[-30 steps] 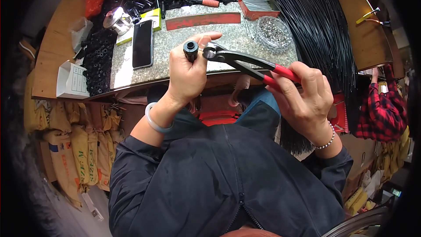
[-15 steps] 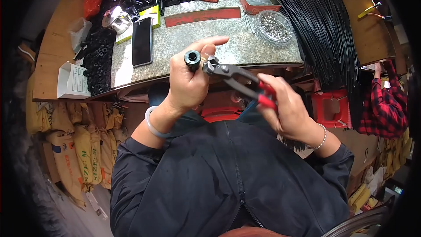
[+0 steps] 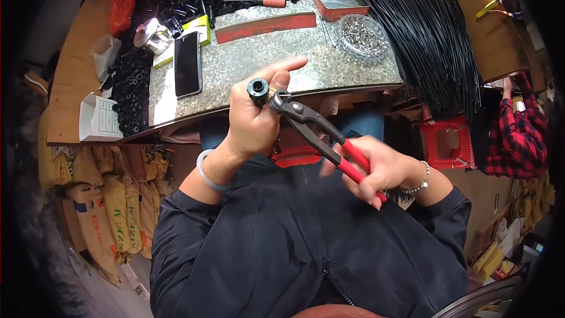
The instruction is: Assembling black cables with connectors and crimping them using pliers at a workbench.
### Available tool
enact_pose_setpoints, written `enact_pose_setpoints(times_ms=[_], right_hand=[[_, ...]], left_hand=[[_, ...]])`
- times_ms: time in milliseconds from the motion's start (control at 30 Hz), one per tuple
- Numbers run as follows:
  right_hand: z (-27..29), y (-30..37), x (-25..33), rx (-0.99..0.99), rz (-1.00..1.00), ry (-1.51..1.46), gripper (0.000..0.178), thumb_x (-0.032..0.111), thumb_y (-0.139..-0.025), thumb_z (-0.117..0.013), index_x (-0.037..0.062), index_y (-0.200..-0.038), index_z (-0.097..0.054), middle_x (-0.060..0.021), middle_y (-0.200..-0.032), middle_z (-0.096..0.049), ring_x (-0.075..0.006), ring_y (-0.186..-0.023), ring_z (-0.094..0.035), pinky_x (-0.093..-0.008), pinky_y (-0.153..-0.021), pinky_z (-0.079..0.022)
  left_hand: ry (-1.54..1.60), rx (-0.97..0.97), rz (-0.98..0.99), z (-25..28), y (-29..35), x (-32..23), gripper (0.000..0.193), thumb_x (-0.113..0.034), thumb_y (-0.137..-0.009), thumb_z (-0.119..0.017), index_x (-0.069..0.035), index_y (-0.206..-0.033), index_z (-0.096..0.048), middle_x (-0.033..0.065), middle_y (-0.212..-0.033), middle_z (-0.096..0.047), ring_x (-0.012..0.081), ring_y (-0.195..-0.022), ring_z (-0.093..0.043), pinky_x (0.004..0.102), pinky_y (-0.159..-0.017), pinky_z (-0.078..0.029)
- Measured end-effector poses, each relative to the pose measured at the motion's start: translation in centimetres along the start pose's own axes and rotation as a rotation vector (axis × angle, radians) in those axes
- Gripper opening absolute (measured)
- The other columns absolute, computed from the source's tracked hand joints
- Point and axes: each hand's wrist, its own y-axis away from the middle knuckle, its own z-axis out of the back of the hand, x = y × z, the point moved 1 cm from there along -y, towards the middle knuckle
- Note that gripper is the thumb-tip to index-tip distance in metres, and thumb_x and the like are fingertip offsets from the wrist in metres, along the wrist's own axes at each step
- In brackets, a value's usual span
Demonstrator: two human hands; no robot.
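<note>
In front of my chest, my left hand (image 3: 254,109) is wrapped round a black tubular part (image 3: 258,88), its round hollow end turned up. My left index finger points out to the right. The pincers (image 3: 307,122) have black jaws and long red-sleeved handles; their jaws sit right beside the tube, by my left thumb. My right hand (image 3: 376,169) grips those handles, its fingers slightly blurred. What lies between the jaws is too small to make out.
On the stone-topped bench (image 3: 247,53) lie a phone (image 3: 188,65), a red strip (image 3: 265,26), a screwdriver (image 3: 273,2), a red tin of thin rods (image 3: 341,1) and a dish of small metal pieces (image 3: 361,37). Black rods (image 3: 432,41) are bundled at right. Another person's plaid sleeve (image 3: 518,135) shows far right.
The pincers' handles have swung down toward my chest, with my right hand shifted lower along them. The jaws stay beside the tube, and my left hand has barely moved.
</note>
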Motion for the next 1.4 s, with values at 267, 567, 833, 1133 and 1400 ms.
enact_pose_setpoints(times_ms=[267,567,833,1133,1400], right_hand=[[0.5,-0.6,-1.0,-0.457,0.464,1.077,0.065,0.0,-0.081,-0.054,0.0014,-0.138,-0.024,-0.016,-0.107,-0.053,-0.0266,-0.089,-0.056,-0.0317,-0.082,-0.044],[0.9,-0.2,0.0,-0.582,0.572,1.032,0.036,0.016,-0.093,-0.046,0.0045,-0.127,-0.042,-0.0137,-0.089,-0.055,-0.0249,-0.071,-0.056,-0.0341,-0.07,-0.047],[2.4,-2.4,-3.2,-0.539,0.376,0.54,0.025,0.025,-0.092,-0.052,0.0031,-0.08,-0.051,-0.0011,-0.065,-0.049,-0.0075,-0.059,-0.046,-0.0259,-0.054,-0.04],[16.0,-1.8,5.3,-1.349,-0.134,1.461,0.019,0.015,-0.075,-0.058,0.0058,-0.091,-0.061,-0.0166,-0.087,-0.064,-0.0343,-0.084,-0.062,-0.0429,-0.071,-0.048],[16.9,-3.0,6.0,-1.37,-0.308,1.466,0.018,0.014,-0.074,-0.055,0.0052,-0.086,-0.066,-0.017,-0.09,-0.065,-0.0321,-0.086,-0.064,-0.0413,-0.074,-0.051]], left_hand=[[0.011,-0.02,0.066,-0.3,0.2,0.1,0.035,-0.026,-0.095,-0.045,0.001,-0.112,-0.06,-0.0083,-0.055,-0.04,0.0,-0.048,-0.033,0.0193,-0.044,-0.023],[-0.009,-0.072,0.0,-0.5,0.3,0.4,0.034,-0.024,-0.095,-0.046,0.001,-0.112,-0.06,-0.0074,-0.056,-0.041,0.0002,-0.049,-0.037,0.0184,-0.044,-0.026],[-0.039,-0.082,-0.037,-0.4,0.2,1.6,0.036,-0.024,-0.096,-0.044,0.005,-0.114,-0.057,-0.0076,-0.054,-0.038,0.0004,-0.046,-0.032,0.0188,-0.043,-0.025],[0.071,-0.079,0.0,-0.5,0.6,0.7,0.04,-0.026,-0.096,-0.045,0.008,-0.116,-0.053,-0.0077,-0.051,-0.034,0.0001,-0.043,-0.027,0.0173,-0.04,-0.024],[-0.013,-0.072,-0.018,-0.4,0.8,1.3,0.037,-0.023,-0.096,-0.044,0.007,-0.115,-0.053,-0.0081,-0.052,-0.035,-0.0005,-0.042,-0.028,0.0174,-0.039,-0.022]])
